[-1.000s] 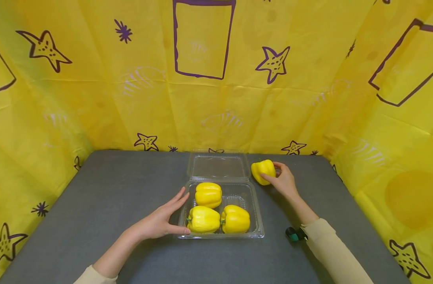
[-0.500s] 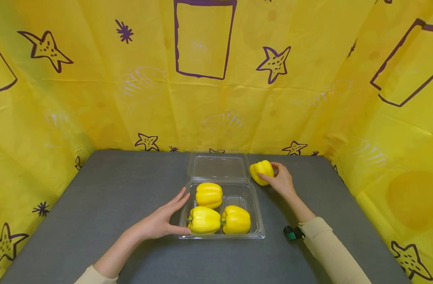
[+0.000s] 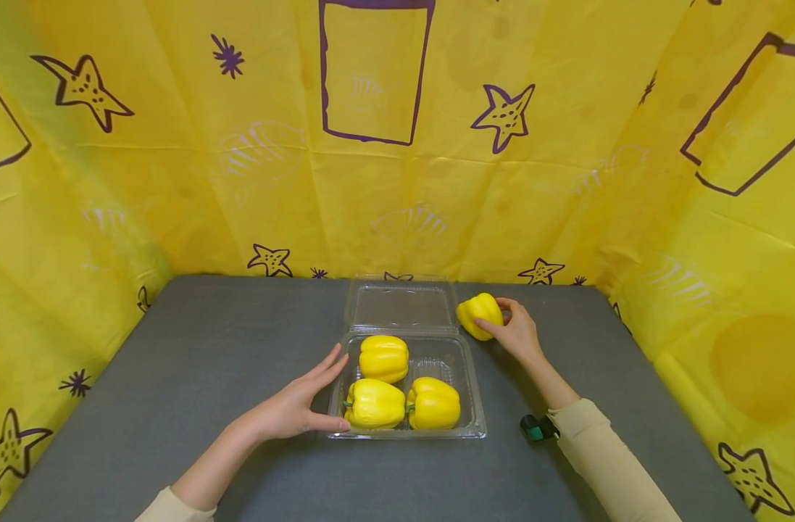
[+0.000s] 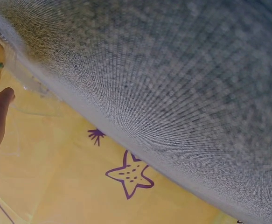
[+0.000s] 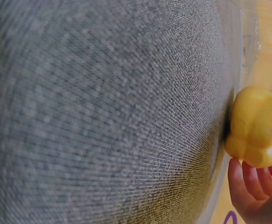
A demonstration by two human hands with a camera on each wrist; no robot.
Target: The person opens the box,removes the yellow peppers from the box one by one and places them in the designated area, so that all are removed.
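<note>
A clear plastic clamshell container (image 3: 478, 406) lies with its lid folded back. Inside are three yellow bell peppers: one at the back left (image 3: 383, 359), one at the front left (image 3: 375, 404) and one at the front right (image 3: 433, 404). My left hand (image 3: 293, 406) rests at the container's left side, fingers spread, thumb at the front corner. My right hand (image 3: 521, 335) grips another yellow bell pepper (image 3: 480, 317) between thumb and fingers, right of the lid. In the right wrist view this pepper (image 5: 254, 125) appears close over the grey surface, with fingertips against its side.
The transparent lid (image 3: 402, 304) lies flat behind the container. Its back edge is near the yellow patterned cloth (image 3: 397, 188) that hangs around the grey table (image 3: 254, 471). A dark wrist strap piece (image 3: 537, 428) sticks out by the right sleeve (image 3: 599, 449).
My right hand has shifted slightly left with the bell pepper, toward the lid. The left hand and the container with its peppers hold still.
</note>
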